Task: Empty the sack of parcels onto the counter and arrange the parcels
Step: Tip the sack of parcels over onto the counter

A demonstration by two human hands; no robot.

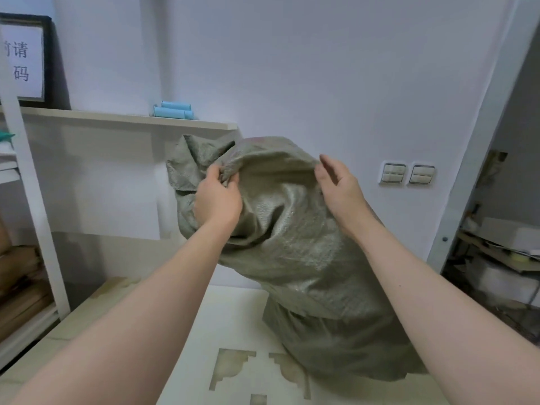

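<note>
A large grey-green woven sack (pixel 295 252) stands bulging on the pale counter (pixel 233 331), right of centre, with its upper part leaning toward the wall. My left hand (pixel 217 197) pinches a fold of the sack's fabric near the top left. Over the top right of the sack, my right hand (pixel 339 185) has its fingers spread, at or just off the cloth. The sack hides any parcels inside it; none are visible.
A shelf (pixel 128 119) on the wall behind carries light blue rolls (pixel 174 110) and a framed sign (pixel 23 58). White racking (pixel 32 206) with cardboard stands at the left. Wall switches (pixel 407 173) and a cluttered shelf unit (pixel 502 258) are at the right.
</note>
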